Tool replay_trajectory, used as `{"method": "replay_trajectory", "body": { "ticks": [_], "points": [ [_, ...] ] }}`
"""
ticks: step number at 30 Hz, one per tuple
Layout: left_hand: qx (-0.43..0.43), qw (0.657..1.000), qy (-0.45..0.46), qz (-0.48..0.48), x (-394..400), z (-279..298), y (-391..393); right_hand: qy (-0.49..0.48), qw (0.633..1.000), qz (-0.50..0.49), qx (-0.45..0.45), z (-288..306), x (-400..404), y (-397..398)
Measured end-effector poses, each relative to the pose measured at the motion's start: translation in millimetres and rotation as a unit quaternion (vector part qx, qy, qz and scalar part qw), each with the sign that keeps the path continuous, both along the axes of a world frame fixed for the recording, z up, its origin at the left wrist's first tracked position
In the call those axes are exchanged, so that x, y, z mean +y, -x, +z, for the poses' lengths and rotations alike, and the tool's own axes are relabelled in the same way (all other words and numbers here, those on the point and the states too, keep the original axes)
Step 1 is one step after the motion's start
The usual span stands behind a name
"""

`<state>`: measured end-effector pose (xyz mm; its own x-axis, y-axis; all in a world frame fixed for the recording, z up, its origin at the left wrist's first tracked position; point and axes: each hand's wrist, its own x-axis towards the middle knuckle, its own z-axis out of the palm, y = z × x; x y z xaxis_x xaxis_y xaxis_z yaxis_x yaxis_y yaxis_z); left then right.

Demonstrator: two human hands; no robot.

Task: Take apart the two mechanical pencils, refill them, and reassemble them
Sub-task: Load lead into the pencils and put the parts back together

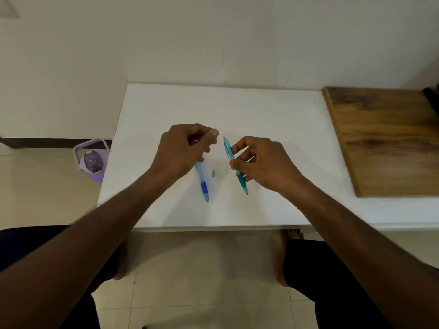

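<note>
A teal mechanical pencil [229, 151] is held tilted above the white table [273, 119]; my right hand [263, 162] grips its middle, tip pointing toward me. A blue mechanical pencil [203, 184] with a dark blue grip lies on the table, its far end hidden under my left hand [183, 150]. That hand hovers with fingers curled; something thin and pale shows between thumb and fingers, too small to name. A small teal cap [213, 173] lies on the table between the two pencils.
A wooden board [384, 141] lies on the table's right side. A purple water bottle [91, 162] stands on the tiled floor to the left of the table. A white wall runs behind. My knees are below the table's near edge.
</note>
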<state>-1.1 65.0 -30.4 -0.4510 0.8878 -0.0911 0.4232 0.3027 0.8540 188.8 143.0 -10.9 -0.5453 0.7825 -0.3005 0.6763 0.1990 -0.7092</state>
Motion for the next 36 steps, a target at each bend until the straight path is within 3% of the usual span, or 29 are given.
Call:
{"method": "replay_trajectory", "body": {
  "ticks": [6,15,20,24,26,29,32,36],
  "points": [
    [-0.018,0.999,-0.036,-0.028,-6,2,2,-0.003,1.000,0.026,0.008,-5,-5,5],
    [-0.012,0.996,-0.004,-0.086,-6,9,14,0.007,0.999,0.044,0.015,-2,-12,5],
    [-0.012,0.997,-0.011,-0.073,1,11,8,0.027,0.999,0.027,0.029,-1,-12,3],
    [-0.088,0.995,-0.033,0.013,6,21,17,0.025,0.998,0.049,-0.024,-5,-11,-6],
    [0.009,0.999,-0.029,0.011,8,21,28,0.057,0.998,0.022,-0.020,-9,-14,-9],
    [0.202,0.974,0.077,-0.070,7,4,22,0.098,0.994,-0.042,0.001,-16,-15,-9],
    [0.275,0.944,0.161,-0.089,8,-15,4,0.109,0.991,-0.071,-0.020,-26,-13,-6],
    [0.322,0.926,0.187,-0.060,17,-24,-2,0.082,0.993,-0.068,-0.054,-38,-14,1]
  ]
}}
